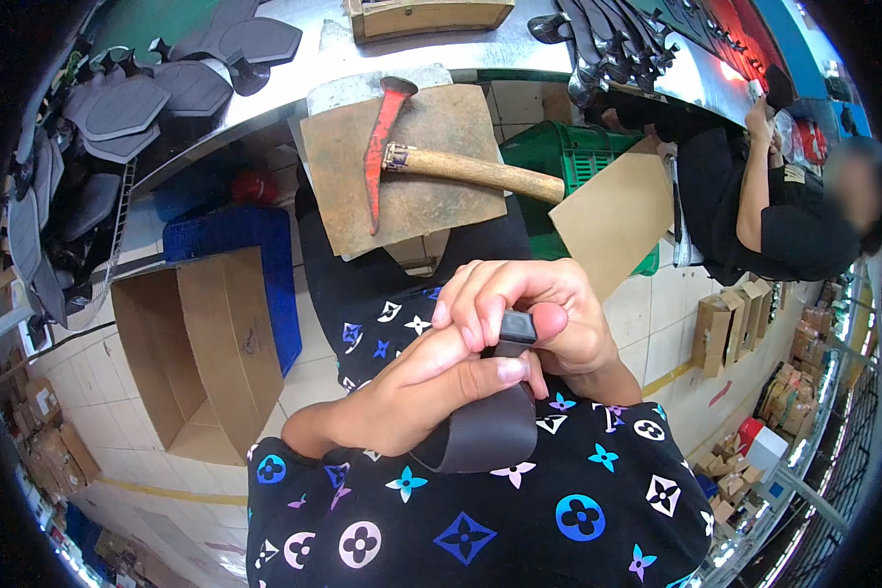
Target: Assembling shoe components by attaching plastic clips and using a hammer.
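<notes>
Both hands are together in front of my body, closed on a wide dark brown strap [490,431] that looks like leather and curves down in a loop. My right hand [548,314] pinches a small black rectangular piece [517,327] at the strap's upper end between thumb and fingers. From the left, my left hand [416,387] presses its thumb along the strap, its fingers touching those of the right. Beyond them, a hammer with a red head [376,162] and wooden handle [480,171] lies on a worn brown board [348,220] over my lap.
An open cardboard box [230,343] stands at left beside a blue bin [282,294]. Dark grey hexagonal pieces [118,103] crowd the metal bench [313,39]; glossy black pieces [597,49] lie farther right. A cardboard sheet [622,220] leans on a green crate [539,147], near a seated person [764,201].
</notes>
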The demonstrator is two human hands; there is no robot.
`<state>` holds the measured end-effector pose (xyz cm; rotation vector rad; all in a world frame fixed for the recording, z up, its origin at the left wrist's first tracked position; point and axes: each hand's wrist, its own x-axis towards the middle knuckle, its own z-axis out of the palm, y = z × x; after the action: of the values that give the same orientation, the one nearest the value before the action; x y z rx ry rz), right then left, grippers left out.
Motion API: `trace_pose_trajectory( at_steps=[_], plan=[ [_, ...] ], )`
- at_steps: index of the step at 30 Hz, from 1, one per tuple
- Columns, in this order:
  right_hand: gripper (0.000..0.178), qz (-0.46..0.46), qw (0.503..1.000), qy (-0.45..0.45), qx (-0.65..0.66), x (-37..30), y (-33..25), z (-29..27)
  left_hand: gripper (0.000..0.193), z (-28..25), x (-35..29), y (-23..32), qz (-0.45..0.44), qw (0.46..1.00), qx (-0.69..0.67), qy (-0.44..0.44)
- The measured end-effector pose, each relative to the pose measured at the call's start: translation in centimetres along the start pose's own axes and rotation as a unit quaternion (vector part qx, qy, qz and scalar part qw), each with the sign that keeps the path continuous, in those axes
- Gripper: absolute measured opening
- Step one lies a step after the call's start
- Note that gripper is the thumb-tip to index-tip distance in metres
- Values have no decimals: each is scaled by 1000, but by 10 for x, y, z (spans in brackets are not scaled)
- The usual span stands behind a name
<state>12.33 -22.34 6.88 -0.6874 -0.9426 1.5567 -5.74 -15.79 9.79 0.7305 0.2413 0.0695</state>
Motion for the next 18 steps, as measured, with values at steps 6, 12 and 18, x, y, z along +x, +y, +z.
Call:
trace_pose_trajectory(
  at_steps=[6, 12, 18],
  plan=[
    [56, 43, 999, 10, -6, -7, -6, -4, 33, 2, 6, 3, -19, 999, -28, 11],
    [64, 42, 988, 141, 36, -25, -8, 5, 28, -3, 26, -16, 288, 873, 338, 202],
    [39, -51, 937, 316, -144, -106, -4, -72, 42, -35, 87, 40, 396, 610, 618, 297]
  ],
)
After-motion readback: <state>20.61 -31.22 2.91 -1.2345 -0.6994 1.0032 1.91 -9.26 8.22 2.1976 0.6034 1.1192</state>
